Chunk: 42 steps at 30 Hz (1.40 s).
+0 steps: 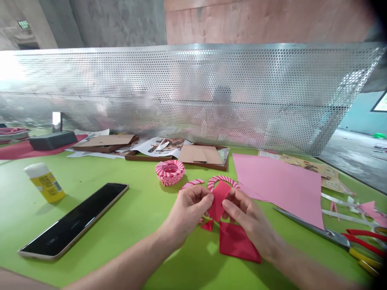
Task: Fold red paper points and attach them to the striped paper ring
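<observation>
- red folded paper piece [219, 200]: upright, held in the air above the green tabletop, centre of view, just in front of the striped ring
- left hand [187, 213]: narrow pinch, thumb and fingers closed on the paper's left edge
- right hand [248, 221]: narrow pinch on the right edge, fingertips [228, 206] pressed against the paper; hands nearly touching, paper between them
- red paper sheet [238, 243]: lies flat under the right hand, corner pointing toward the held piece
- small red scrap [207, 226]: on the table just below the left hand's fingers
- pink-and-white striped paper ring [222, 181]: partial arc, directly behind the held piece, partly hidden by it
- striped paper arc [192, 184]: just behind the left hand
- woven striped paper bowl [169, 172]: upright, further back, left of the ring
- pink paper sheet [281, 187]: flat, right of the hands
- scissors [314, 229]: closed, lying at right, red and yellow handles [363, 245] toward the table edge
- smartphone [72, 219]: face up at left, screen dark
- glue stick [45, 182]: on its side, far left
- brown-framed cardboard pieces [201, 155]: along the back, beside printed papers [161, 146]
- perforated metal screen [193, 92]: behind the table
</observation>
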{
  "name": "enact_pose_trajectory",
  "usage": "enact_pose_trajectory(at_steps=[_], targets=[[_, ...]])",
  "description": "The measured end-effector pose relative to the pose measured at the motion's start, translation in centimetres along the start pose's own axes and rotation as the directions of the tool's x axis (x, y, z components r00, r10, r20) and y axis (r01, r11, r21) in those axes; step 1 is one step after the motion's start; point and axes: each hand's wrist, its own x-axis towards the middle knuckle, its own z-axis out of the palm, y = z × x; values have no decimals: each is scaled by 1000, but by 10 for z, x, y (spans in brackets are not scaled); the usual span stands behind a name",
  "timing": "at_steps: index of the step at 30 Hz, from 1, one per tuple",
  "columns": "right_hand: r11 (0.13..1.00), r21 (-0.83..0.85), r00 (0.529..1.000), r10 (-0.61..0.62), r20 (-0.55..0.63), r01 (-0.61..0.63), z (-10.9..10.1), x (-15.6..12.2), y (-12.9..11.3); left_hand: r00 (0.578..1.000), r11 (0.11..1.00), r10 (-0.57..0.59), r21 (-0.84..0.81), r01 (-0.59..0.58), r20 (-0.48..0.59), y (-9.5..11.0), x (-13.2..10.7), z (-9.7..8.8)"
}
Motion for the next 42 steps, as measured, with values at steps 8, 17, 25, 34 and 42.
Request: enact_pose_trajectory(at_steps=[8, 17, 25, 34, 42], targets=[[959, -222, 984, -177, 5, 174, -9, 3, 4, 992, 986, 25, 158, -44, 122, -1, 0, 2], [865, -405, 951, -308, 36, 296, -12, 3, 1, 990, 997, -44, 72, 35, 136, 6, 0, -2], [705, -459, 838, -500, 219, 540, -22, 5, 1, 946, 966, -160, -151, 209, 282, 6, 6, -14], [489, -535, 720, -549, 425, 689, -34, 5, 1, 932, 938, -157, -247, 245, 326, 7, 7, -16], [744, -453, 871, -417, 259, 491, -29, 3, 1, 985, 999, -42, -14, 45, 167, 3, 6, -13]])
